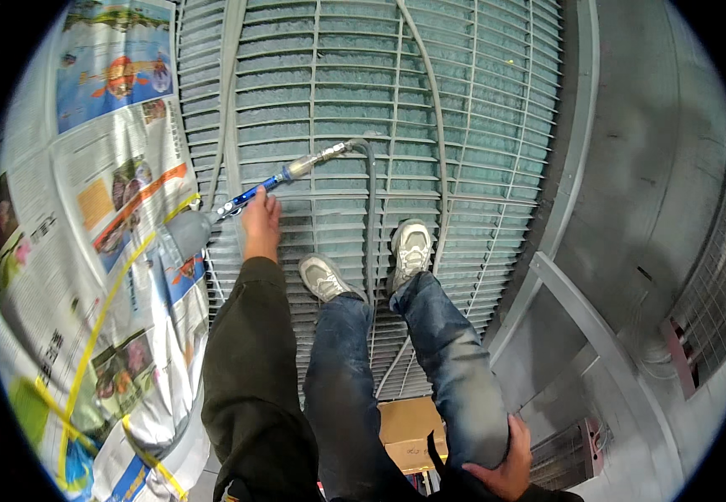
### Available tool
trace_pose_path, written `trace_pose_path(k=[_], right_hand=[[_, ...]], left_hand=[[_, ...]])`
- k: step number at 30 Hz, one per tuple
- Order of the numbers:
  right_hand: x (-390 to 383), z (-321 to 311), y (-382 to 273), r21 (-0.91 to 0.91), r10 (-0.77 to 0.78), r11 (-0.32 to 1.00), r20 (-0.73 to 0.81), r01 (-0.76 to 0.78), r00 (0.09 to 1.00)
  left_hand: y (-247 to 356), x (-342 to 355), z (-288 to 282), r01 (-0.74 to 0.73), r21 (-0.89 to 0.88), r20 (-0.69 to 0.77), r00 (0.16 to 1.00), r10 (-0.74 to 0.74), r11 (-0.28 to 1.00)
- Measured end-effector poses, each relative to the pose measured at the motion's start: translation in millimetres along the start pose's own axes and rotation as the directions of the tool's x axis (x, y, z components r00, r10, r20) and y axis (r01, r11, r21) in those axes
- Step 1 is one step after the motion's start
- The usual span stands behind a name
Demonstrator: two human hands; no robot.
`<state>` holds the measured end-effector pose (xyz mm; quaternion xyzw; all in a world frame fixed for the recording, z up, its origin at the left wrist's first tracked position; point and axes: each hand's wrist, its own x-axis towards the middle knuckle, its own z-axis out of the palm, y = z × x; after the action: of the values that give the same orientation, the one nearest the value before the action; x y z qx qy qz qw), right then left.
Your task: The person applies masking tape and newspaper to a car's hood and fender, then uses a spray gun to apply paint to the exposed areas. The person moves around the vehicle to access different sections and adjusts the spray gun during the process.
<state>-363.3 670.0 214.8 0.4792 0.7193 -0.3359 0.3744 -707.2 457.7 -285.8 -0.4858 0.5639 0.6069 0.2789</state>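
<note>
Holding a blue-shafted tool (275, 181) above a slatted grating (271, 109), my left grip (261, 222) appears, from my distant post, narrowed on the shaft, though some of its fingers are hidden. The tool slants, its grey rounded head (189, 233) overlapping the printed sheets (133, 134) at left; I cannot tell whether the two touch. My right grip (509, 460) rests spread over the right knee (472, 418), with no tool in it. A grey hose (371, 217) curves from the tool's upper end and runs between the two shoes (413, 251). I judge the hose the chief hazard: a shifted foot could pin it and jerk the tool aside. A slackened hold might let the head scrape the sheets or catch the yellow tape (87, 360).
</note>
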Motion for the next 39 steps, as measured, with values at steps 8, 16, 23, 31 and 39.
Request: trace_pose_path(k=[8,16,23,31,39], right_hand=[[9.6,4.6,23.3,0.001,0.014,1.000,0.015,-0.014,1.000],[4.3,-16.2,6.5,0.031,0.017,0.999,0.059,-0.019,0.998],[21.6,-24.0,3.0,0.147,-0.291,0.937,-0.171,0.317,0.941],[49.4,-103.7,-99.8,-0.069,-0.640,0.758,-0.273,0.649,0.718],[41.0,-113.5,-105.4,0.099,-0.777,0.548,-0.308,0.831,0.549]], left_hand=[[-14.9,54.2,1.5,-0.037,-0.355,0.082,0.994,0.071,0.934],[-56.5,-33.4,32.9,-0.014,-0.497,0.111,0.991,0.080,0.868],[-50.9,-244.7,106.4,-0.103,-0.248,0.119,0.983,0.136,0.963],[19.3,-461.1,111.7,-0.446,-0.035,0.396,0.816,0.422,0.894],[69.8,-618.0,84.1,-0.813,0.377,0.552,0.582,0.597,0.444]])
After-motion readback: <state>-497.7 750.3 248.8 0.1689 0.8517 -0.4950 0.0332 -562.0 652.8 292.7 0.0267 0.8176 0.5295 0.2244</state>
